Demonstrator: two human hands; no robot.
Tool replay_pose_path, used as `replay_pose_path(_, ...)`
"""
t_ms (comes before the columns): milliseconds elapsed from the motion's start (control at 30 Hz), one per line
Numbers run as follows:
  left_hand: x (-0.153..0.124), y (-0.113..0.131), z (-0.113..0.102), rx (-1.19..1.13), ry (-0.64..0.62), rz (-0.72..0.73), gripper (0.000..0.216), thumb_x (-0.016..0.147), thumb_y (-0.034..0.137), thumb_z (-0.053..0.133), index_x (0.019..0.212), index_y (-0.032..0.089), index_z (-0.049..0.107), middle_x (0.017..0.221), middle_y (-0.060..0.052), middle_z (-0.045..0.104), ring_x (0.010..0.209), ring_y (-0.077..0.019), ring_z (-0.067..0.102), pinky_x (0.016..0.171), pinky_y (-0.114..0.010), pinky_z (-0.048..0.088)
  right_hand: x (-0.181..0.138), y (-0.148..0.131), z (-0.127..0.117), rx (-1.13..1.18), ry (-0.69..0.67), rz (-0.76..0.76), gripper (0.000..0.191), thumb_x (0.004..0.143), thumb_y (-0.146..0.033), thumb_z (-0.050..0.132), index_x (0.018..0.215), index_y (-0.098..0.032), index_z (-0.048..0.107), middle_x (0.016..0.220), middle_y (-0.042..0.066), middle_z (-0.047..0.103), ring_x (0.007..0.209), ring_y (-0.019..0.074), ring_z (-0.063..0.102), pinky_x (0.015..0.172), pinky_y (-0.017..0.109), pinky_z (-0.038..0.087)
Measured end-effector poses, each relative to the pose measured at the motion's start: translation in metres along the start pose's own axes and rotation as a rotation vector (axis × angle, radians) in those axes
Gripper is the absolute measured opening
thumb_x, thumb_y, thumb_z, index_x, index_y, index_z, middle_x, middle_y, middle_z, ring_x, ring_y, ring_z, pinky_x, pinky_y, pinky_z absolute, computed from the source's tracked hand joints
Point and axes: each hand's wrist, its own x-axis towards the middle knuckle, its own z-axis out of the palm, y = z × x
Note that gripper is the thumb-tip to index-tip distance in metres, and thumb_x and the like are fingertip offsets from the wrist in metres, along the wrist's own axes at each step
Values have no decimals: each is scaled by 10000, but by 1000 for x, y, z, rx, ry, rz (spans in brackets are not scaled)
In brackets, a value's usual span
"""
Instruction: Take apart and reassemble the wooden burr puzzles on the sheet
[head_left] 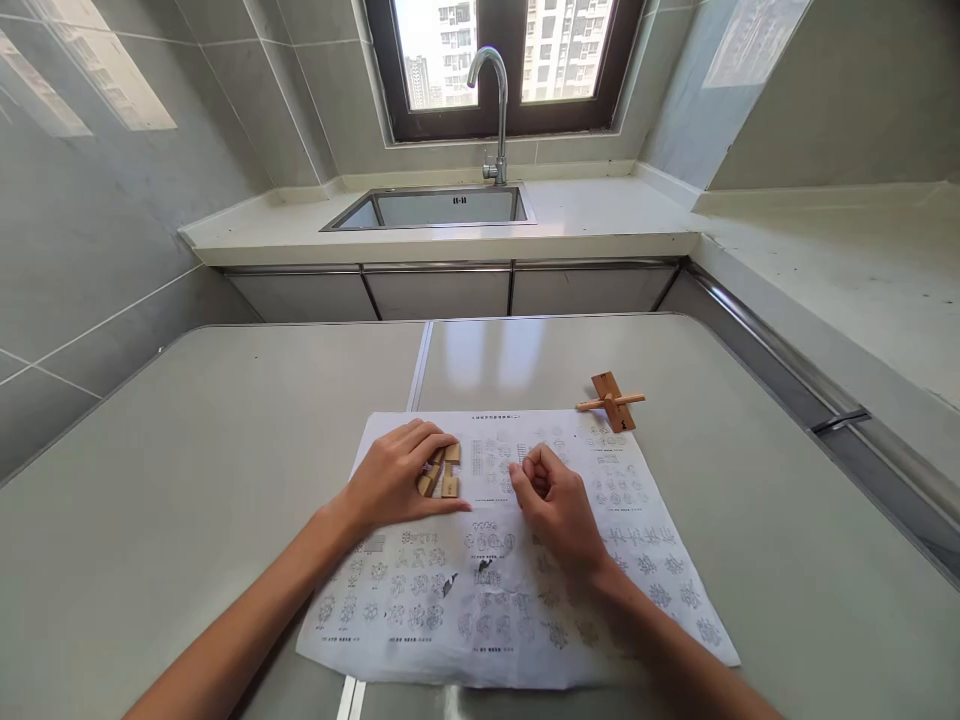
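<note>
Several small wooden puzzle pieces (449,487) lie together on a large printed sheet (480,625). My left hand (401,470) curves around their left side, thumb stretched out below them and fingers arched above. It partly covers the pieces, without a grip on them that I can see. To the right, my right hand (551,495) hovers over or rests on the sheet, its fingers curled in and the thumb close to the index finger. Nothing shows in that hand. Rows of small line drawings cover the sheet, which has two torn spots near its middle.
A wooden piece with a flat plate crossed by a round stick (611,402) lies at the sheet's upper right corner. The light table (187,480) has a seam down it. Beyond are a counter (592,215), a sink (450,206) and a tap (501,120) below a window.
</note>
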Motion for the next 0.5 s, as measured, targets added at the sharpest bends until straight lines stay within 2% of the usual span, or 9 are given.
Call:
replay_pose_path(233, 35, 26, 34, 11, -29, 51, 663, 844, 750, 717, 1142, 162, 644, 1038, -115, 737, 911, -289, 680, 782, -420, 553, 2, 6, -3, 52, 61, 32, 361, 1010, -420, 590, 769, -259, 375, 639, -87, 376, 532, 112, 369, 497, 247, 304)
replay_pose_path(400, 49, 35, 54, 75, -37, 27, 484, 941, 627, 650, 1075, 162, 649, 1026, -135, 725, 905, -307, 665, 797, -455, 537, 6, 5, -10, -45, 106, -21, 333, 1001, -376, 597, 763, -253, 398, 642, -82, 393, 528, 112, 400, 499, 245, 320)
replay_pose_path(500, 51, 38, 56, 54, -55, -14, 497, 942, 612, 650, 1132, 154, 641, 1069, -151, 719, 939, -326, 660, 836, -479, 537, 8, 5, -12, -88, 112, -37, 332, 1007, -369, 580, 758, -255, 393, 630, -83, 394, 517, 114, 406, 497, 248, 322)
